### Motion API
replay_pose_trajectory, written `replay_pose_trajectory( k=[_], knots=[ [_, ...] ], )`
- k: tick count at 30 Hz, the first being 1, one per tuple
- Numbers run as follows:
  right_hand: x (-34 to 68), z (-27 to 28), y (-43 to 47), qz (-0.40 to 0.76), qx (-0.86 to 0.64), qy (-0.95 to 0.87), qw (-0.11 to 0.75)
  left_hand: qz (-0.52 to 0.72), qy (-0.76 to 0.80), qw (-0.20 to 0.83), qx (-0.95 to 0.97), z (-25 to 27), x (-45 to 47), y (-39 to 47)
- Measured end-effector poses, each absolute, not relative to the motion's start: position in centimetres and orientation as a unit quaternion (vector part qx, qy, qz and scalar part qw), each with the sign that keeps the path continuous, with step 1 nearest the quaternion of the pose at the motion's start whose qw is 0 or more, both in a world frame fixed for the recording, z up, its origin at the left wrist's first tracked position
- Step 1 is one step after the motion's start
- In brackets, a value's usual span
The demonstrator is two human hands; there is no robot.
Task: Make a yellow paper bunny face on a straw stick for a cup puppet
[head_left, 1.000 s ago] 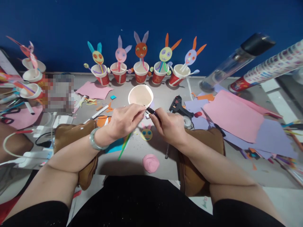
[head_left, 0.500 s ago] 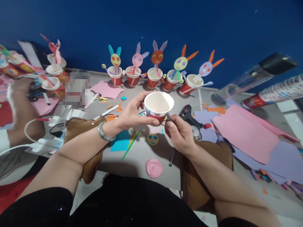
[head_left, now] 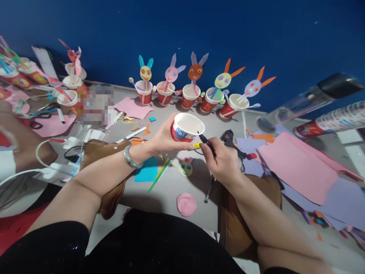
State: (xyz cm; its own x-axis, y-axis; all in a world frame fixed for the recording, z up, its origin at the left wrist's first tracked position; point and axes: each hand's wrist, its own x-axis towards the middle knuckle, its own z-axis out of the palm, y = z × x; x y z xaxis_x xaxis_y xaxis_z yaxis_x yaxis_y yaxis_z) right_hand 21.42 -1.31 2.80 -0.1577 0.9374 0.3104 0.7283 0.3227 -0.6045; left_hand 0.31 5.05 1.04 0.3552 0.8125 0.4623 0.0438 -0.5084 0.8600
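Observation:
My left hand [head_left: 165,135] is wrapped round a red and white paper cup [head_left: 185,133] with blue print, tilted so its white inside shows. In my right hand [head_left: 221,158] is a dark pen-shaped tool [head_left: 207,142], its tip at the right side of the cup's rim. A small yellow piece [head_left: 197,145] shows between the hands; what it belongs to I cannot tell. Below the cup lie a yellow paper bunny face [head_left: 185,168] with pink ears and a pink paper disc [head_left: 186,204]. A glue gun [head_left: 229,139] rests just beyond my right hand.
Several cups with paper bunnies [head_left: 188,97] line the blue wall. Pink sheets [head_left: 296,163] lie at right beside a cup stack [head_left: 333,120] and a clear tube [head_left: 299,102]. A power strip [head_left: 61,171] and another person's arm [head_left: 31,140] are at left; blue paper [head_left: 146,170] lies nearer.
The cup has turned in my left hand and tilted more, showing its blue print. My right hand has shifted slightly, and the dark tool now shows at the rim. The view has moved slightly.

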Motion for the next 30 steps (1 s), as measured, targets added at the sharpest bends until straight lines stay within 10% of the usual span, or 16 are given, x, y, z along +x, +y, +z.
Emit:
replay_pose_trajectory(
  k=[12, 23, 30],
  knots=[
    [21.3, 4.5, -1.3, 0.765, -0.353, -0.459, 0.283, 0.495, 0.271, 0.361, 0.742, 0.1, 0.3, 5.0],
    [21.2, 3.1, -1.6, 0.038, -0.571, -0.771, 0.281, 0.505, 0.283, 0.291, 0.762, -0.1, 0.1, 5.3],
    [21.5, 4.2, -1.3, 0.632, -0.412, -0.582, 0.304, 0.508, 0.28, 0.307, 0.754, 0.3, 0.2, 5.1]
  ],
)
